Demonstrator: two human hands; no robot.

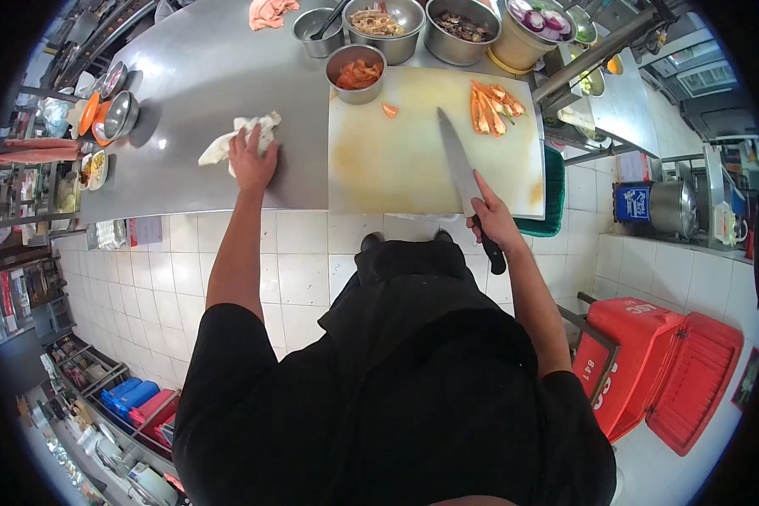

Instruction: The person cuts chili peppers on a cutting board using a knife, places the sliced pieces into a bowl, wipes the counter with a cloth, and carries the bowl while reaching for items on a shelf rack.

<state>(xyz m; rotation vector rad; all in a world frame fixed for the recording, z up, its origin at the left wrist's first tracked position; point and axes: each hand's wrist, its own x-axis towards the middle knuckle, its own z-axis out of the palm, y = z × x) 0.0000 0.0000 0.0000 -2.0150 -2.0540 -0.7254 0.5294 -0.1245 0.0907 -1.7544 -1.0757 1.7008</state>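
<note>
Head: one knife [458, 158] in right fingers [481, 185], one cloth [218, 149] under left fingers [253, 140].

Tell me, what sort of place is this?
Most likely a commercial kitchen, perhaps a restaurant's. The signs are the long steel counter, the cutting board bearing cut orange vegetables, and the large knife in the person's right hand.

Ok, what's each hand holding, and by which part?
Right hand holds the knife where handle meets blade. Left hand lies on the white cloth; whether gripping, can't tell.
</note>
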